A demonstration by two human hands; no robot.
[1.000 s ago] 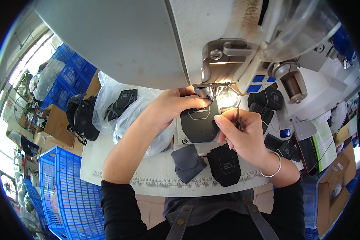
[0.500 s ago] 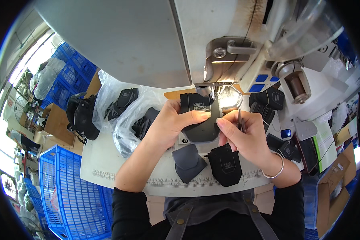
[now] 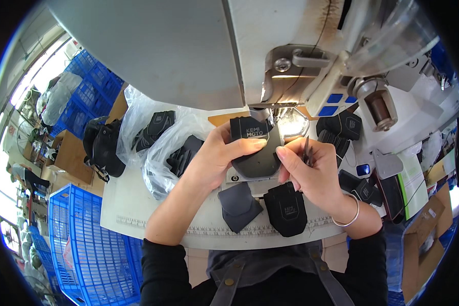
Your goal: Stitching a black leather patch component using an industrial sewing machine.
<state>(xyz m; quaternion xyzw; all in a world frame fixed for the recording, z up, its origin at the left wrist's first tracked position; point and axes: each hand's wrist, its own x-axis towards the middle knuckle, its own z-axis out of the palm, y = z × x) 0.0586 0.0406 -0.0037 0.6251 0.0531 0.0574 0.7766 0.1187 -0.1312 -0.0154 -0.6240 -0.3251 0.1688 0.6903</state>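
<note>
My left hand (image 3: 220,149) grips a black padded fabric piece (image 3: 262,162) with printed pale lettering, its thumb pressed flat on top. At that piece's right edge is my right hand (image 3: 311,162), closed, its thumb tip against or very near the edge. A small dark pointed tool (image 3: 306,151) pokes up from between the right fingers; its lower part is hidden. Just beyond the held piece are the lit needle area and presser foot of a sewing machine (image 3: 290,121). Nearer me lie a plain dark grey piece (image 3: 238,206) and another black lettered piece (image 3: 285,210).
Clear plastic bags (image 3: 155,171) with black pieces lie left on the white table (image 3: 132,206). More black pieces (image 3: 344,125) are stacked right of the needle. A blue crate (image 3: 94,245) stands lower left, a cardboard box (image 3: 428,239) lower right. The machine head (image 3: 153,46) overhangs the far side.
Both hands keep nearly the same place and hold on the black piece. The whole view has shifted very slightly; nothing was taken up or let go.
</note>
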